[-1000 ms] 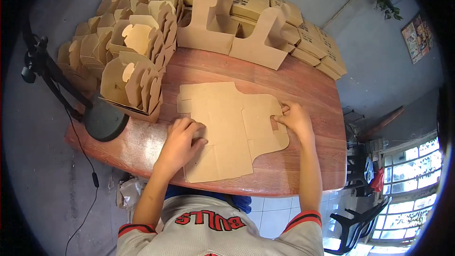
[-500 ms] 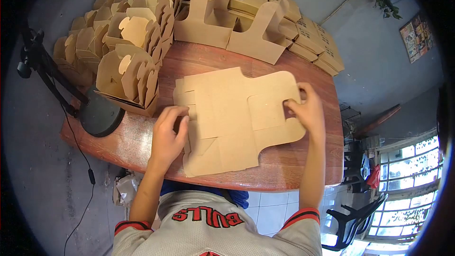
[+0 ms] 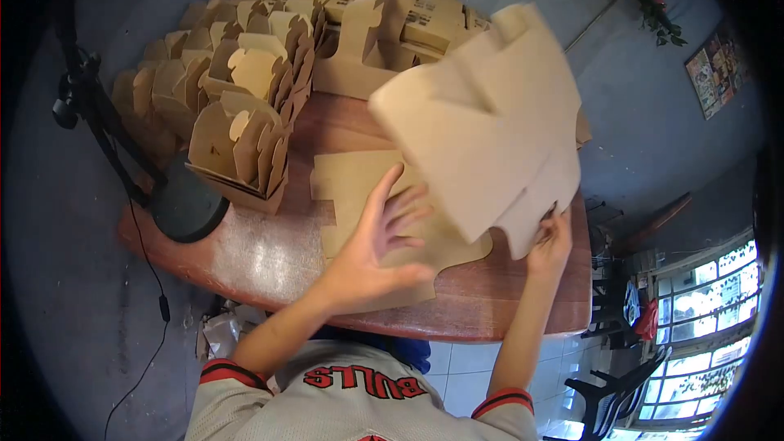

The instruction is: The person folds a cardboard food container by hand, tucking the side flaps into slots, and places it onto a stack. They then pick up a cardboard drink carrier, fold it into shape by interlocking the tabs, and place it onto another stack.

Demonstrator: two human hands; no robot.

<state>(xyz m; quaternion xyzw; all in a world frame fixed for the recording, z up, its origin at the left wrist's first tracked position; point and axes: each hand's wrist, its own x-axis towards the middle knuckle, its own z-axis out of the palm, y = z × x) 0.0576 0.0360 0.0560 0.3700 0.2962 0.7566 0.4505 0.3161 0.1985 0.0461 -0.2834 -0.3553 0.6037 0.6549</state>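
The right hand (image 3: 551, 238) pinches the lower corner of a flat cardboard blank (image 3: 490, 122) and holds it up off the wooden table (image 3: 269, 257), so the sheet stands tilted in the air above and ahead of that hand. The blank is blurred, so its creases and cut-outs read only roughly. Its long axis runs on a slant from the gripped corner at lower right up toward the upper left, with its broad face turned toward the camera and its top edge leaning away toward the far side of the table. The right hand is the only one touching it and is clearly the nearer.

The left hand (image 3: 380, 249) is spread wide, fingers splayed and holding nothing; it hovers over, or perhaps just rests on, a second blank (image 3: 351, 188) that lies flat on the table, and the pictures do not settle which. That flat blank sits directly under the raised one, its long axis running roughly from the near edge toward the far left. The raised sheet lies up and to the right of the open left hand, close beside its fingertips but apart from them.

At the far left stand rows of folded boxes (image 3: 241, 143). Behind them lie stacked flat packs (image 3: 425, 8), and a lamp base (image 3: 189, 208) sits at the left edge
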